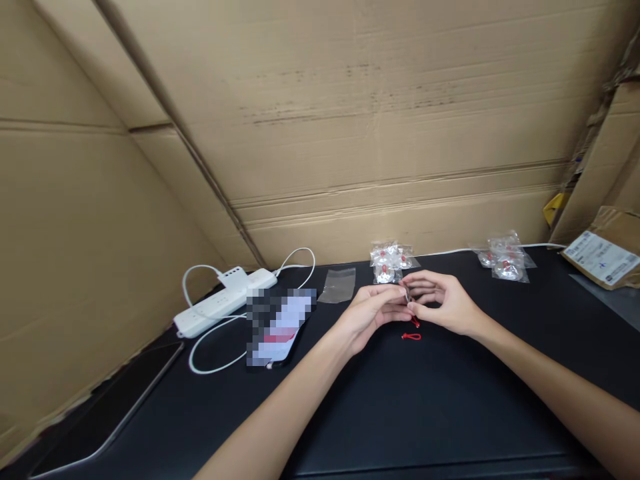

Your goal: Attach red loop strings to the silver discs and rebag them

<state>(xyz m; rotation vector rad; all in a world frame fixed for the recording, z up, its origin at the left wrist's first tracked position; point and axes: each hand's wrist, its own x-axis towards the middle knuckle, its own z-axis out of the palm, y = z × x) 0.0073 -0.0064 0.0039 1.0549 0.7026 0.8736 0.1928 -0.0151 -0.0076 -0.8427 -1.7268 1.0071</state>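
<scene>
Thumb and fingers of my left hand (376, 312) are closed on one side of a small silvery disc (407, 294), seen nearly edge-on. My right hand (447, 305) pinches the same disc from the other side, so the fingers hide much of it. Just under the fingertips is a red cord (415, 322); whether it is tied to the disc I cannot tell. A second red cord loop (413, 337) lies on the black table (425, 407) a little nearer to me. Right behind my hands lie several clear packets (385, 272) holding shiny round pieces with red bits.
More such packets (506, 261) lie at the back right, near a brown parcel (603, 250). A flat clear bag (339, 285) is left of my hands. Farther left are a phone (287, 327), a white power strip (225, 303) with cables, and a dark tablet (110, 407). Cardboard walls enclose the table.
</scene>
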